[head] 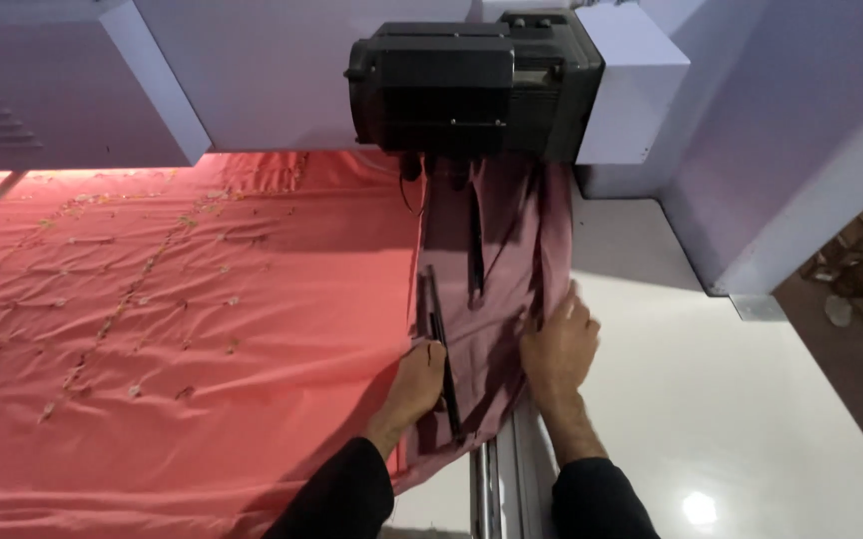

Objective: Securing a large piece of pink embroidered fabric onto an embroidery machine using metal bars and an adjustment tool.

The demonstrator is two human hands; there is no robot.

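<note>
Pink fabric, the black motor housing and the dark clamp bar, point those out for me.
pink fabric (152, 329), head view, on the flat embroidered stretch left of the hands.
black motor housing (451, 85), head view, on its front face.
dark clamp bar (431, 299), head view, on its upper length above the left hand.

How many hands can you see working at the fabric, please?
2: the left hand grips a dark bar at the pink fabric's edge; the right hand presses the fabric beside it.
</note>
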